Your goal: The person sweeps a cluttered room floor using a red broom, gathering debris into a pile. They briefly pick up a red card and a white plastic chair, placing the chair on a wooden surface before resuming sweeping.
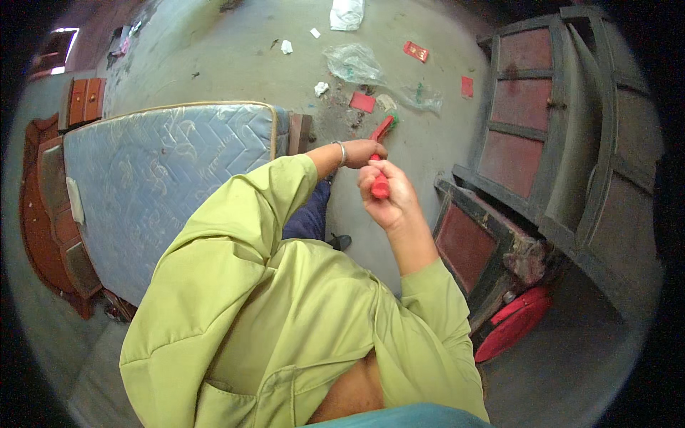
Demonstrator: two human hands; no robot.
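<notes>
A red-handled broom slants away over the concrete floor, with green at its far end. My left hand, wearing a metal bangle, is closed around the handle farther down. Nearer to me, my right hand grips the handle close to its rounded red end. Beyond the broom lie a red paper piece, loose dirt, clear plastic wrap and a crumpled white scrap. The broom's lower end is partly hidden behind the handle.
A blue mattress on a bed stands at left, beside a wooden headboard. At right are a dark-framed cabinet with red panels, a low dark wooden piece and a round red object. A white bag lies farther off.
</notes>
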